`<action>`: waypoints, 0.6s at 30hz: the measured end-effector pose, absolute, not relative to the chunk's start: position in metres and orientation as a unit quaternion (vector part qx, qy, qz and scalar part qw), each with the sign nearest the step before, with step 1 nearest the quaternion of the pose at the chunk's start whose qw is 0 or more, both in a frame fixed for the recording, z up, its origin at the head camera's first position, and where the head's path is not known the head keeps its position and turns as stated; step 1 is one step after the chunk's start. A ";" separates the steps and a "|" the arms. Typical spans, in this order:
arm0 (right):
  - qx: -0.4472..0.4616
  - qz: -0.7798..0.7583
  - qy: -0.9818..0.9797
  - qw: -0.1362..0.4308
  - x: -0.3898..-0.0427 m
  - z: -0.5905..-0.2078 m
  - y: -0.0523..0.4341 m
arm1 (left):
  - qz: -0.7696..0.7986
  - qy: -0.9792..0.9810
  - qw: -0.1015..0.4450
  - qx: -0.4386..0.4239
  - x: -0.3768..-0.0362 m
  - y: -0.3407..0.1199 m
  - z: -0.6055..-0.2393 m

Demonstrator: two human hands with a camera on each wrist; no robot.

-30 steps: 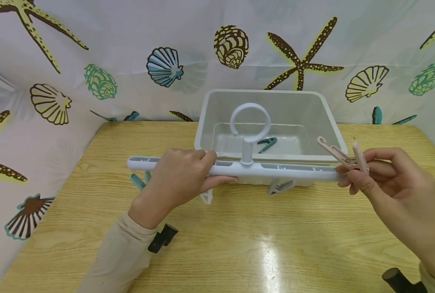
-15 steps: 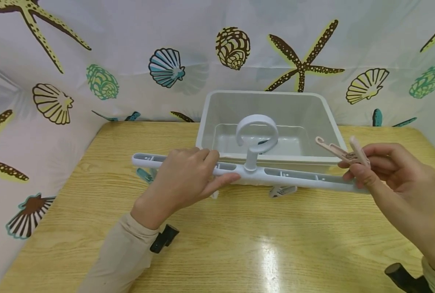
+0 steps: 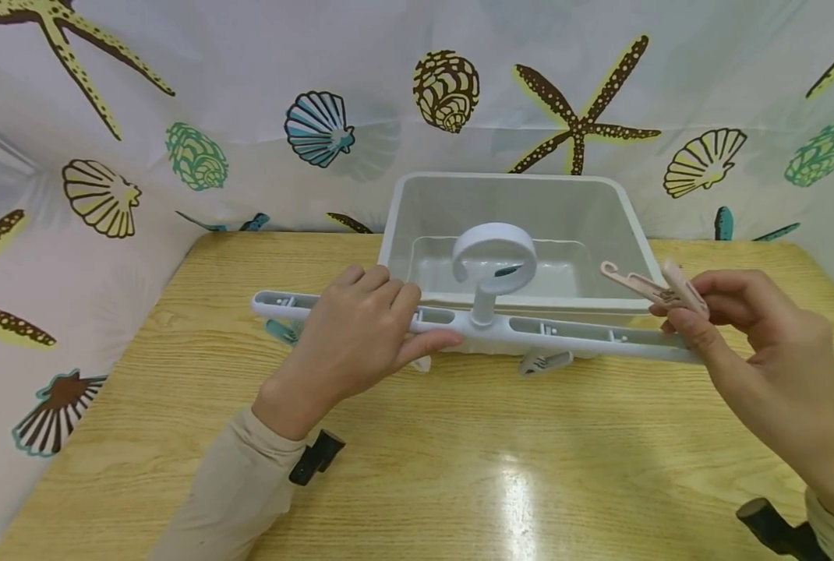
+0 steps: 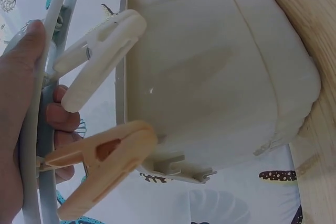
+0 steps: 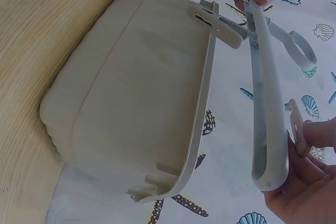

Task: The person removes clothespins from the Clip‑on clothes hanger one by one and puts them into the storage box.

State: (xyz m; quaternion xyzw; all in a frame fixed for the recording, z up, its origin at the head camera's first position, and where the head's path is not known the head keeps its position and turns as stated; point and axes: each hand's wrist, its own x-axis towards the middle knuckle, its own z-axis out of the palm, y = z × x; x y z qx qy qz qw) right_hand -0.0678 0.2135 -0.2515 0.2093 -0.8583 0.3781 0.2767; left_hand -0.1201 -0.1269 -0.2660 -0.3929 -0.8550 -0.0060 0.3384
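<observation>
My left hand (image 3: pixel 361 335) grips a white clip hanger (image 3: pixel 578 340) left of its upright hook (image 3: pixel 496 232). Near the bar's right end, my right hand (image 3: pixel 768 343) pinches a pale pink clothespin (image 3: pixel 659 292) between thumb and fingers, its hooked tip pointing left. Fingers of this hand also touch the bar's end. Clothespins hang under the bar: a teal one (image 3: pixel 280 331) at the left, a white one (image 3: pixel 422 364) partly hidden by the left hand, and a greyish one (image 3: pixel 545 361) right of the hook. The left wrist view shows a peach clothespin (image 4: pixel 105 166) hanging too.
A white plastic bin (image 3: pixel 529 181) stands behind the hanger. A dark teal clothespin (image 3: pixel 507 271) lies inside, mostly covered by the hook. Below is a wooden table (image 3: pixel 473 483); a shell-patterned cloth (image 3: pixel 249 70) hangs behind.
The hanger has turned, its right end coming lower and nearer and its hook tilting to the right. My right hand has shifted slightly up and still pinches the pink clothespin.
</observation>
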 end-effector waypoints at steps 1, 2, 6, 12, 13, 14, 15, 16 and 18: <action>0.211 0.371 -0.860 0.280 -0.068 -0.252 0.214 | -0.008 -0.854 0.340 -0.394 -0.120 -0.127 -0.266; 0.211 0.364 -0.862 0.283 -0.069 -0.252 0.214 | -0.009 -0.853 0.341 -0.394 -0.120 -0.127 -0.267; 0.213 0.350 -0.866 0.288 -0.072 -0.252 0.214 | -0.012 -0.853 0.341 -0.395 -0.121 -0.126 -0.267; 0.210 0.353 -0.866 0.284 -0.082 -0.251 0.209 | -0.002 -0.864 0.318 -0.391 -0.121 -0.126 -0.268; 0.210 0.354 -0.866 0.283 -0.084 -0.251 0.208 | -0.001 -0.865 0.315 -0.390 -0.121 -0.126 -0.268; 0.210 0.353 -0.867 0.281 -0.086 -0.251 0.208 | 0.000 -0.867 0.312 -0.389 -0.121 -0.126 -0.268; 0.211 0.351 -0.868 0.280 -0.087 -0.250 0.208 | 0.000 -0.868 0.310 -0.388 -0.120 -0.126 -0.269; 0.211 0.347 -0.870 0.279 -0.089 -0.250 0.208 | 0.001 -0.869 0.308 -0.388 -0.120 -0.126 -0.269; 0.213 0.332 -0.875 0.282 -0.093 -0.249 0.209 | 0.003 -0.870 0.304 -0.387 -0.121 -0.126 -0.269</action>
